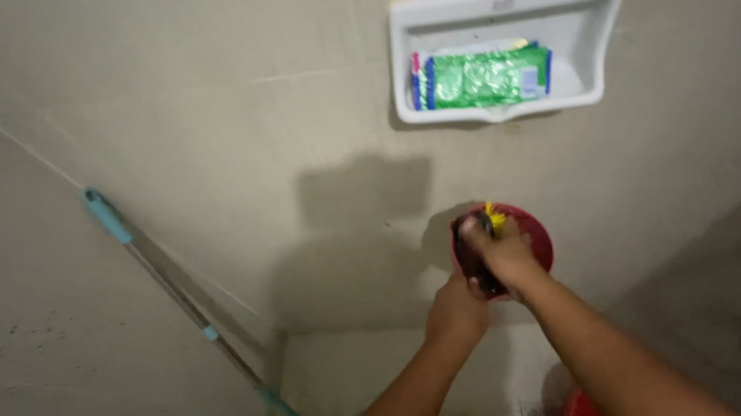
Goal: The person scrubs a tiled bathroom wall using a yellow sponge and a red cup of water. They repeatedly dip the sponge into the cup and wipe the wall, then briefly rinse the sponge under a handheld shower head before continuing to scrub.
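Fingers [497, 241] of right hand [509, 256] clamped on dark brush [470, 257], long axis upright; red bowl [534, 232] right behind them; left hand [456, 309] just below, closed on brush's lower end.

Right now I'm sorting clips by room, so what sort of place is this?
Most likely a bathroom or wash area. A white soap holder set into the tiled wall holds green packets, a long-handled mop leans in the corner, and both hands work over a red bowl.
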